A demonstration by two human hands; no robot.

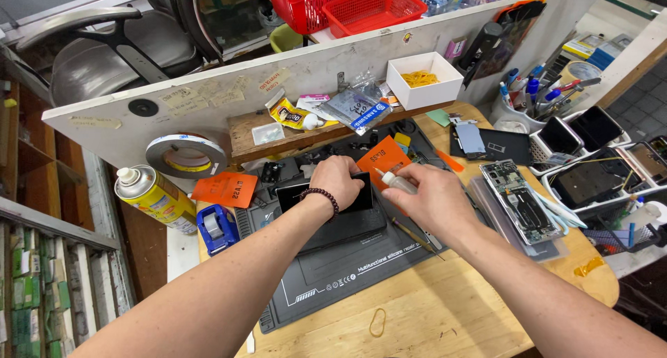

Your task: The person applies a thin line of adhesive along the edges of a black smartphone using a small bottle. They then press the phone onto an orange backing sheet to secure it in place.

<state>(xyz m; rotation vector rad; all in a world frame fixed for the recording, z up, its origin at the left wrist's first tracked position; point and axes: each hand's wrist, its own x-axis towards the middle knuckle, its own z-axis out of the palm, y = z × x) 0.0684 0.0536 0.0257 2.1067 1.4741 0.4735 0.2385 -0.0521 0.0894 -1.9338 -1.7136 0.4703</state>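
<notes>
My left hand presses down on a black phone that lies on a dark block on the grey silicone repair mat. A beaded bracelet circles that wrist. My right hand grips a small white squeeze bottle, its nozzle pointing left toward the phone's right edge. An orange plastic card lies just behind both hands.
An opened phone with bare circuitry lies to the right. Trays of phones stand far right. A spray can, tape roll, blue tape dispenser and another orange card sit left. A white box of rubber bands stands behind.
</notes>
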